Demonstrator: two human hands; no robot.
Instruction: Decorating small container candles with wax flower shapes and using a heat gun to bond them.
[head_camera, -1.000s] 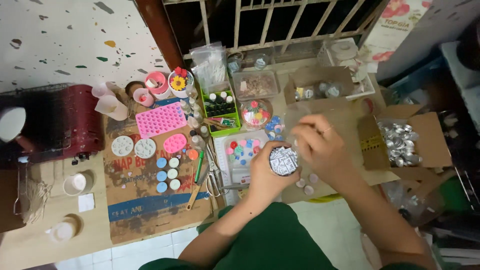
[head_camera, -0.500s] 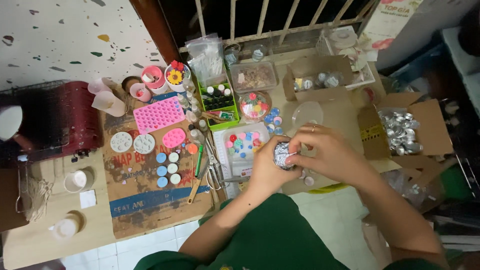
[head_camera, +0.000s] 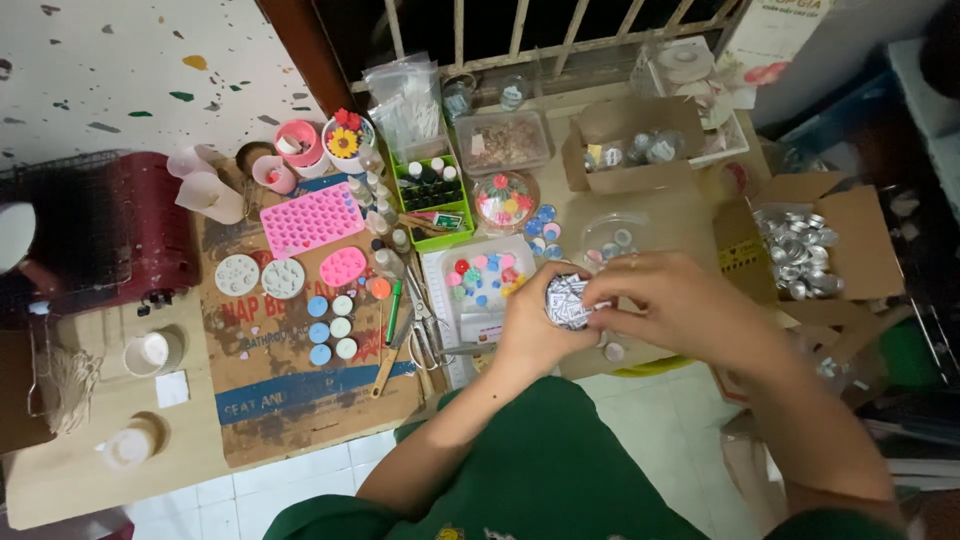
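1. Cardboard, printed and worn, is laid as a work mat (head_camera: 300, 390) on the left half of the desk (head_camera: 90, 470); a pink silicone mould (head_camera: 312, 220) is seen near its far edge, and small round blue and white discs (head_camera: 330, 328) are set in two short rows at its middle.
2. Green plastic forms a small bin (head_camera: 437, 205) of dark bottles toward the far edge, and just nearer a white tray (head_camera: 480, 290) of coloured pieces is found.
3. A round container (head_camera: 567, 300), its open top packed with black-and-white slips, is held upright in the left hand (head_camera: 530, 335), which is wrapped around its side above the near edge.
4. The right hand (head_camera: 670, 305) is now closed in on the container's rim with fingertips pinched together; a second ago it was raised clear and spread, so contact with the slips seems to have been made.
5. Silver cups are heaped in an open cardboard box (head_camera: 810, 250) at the right edge.
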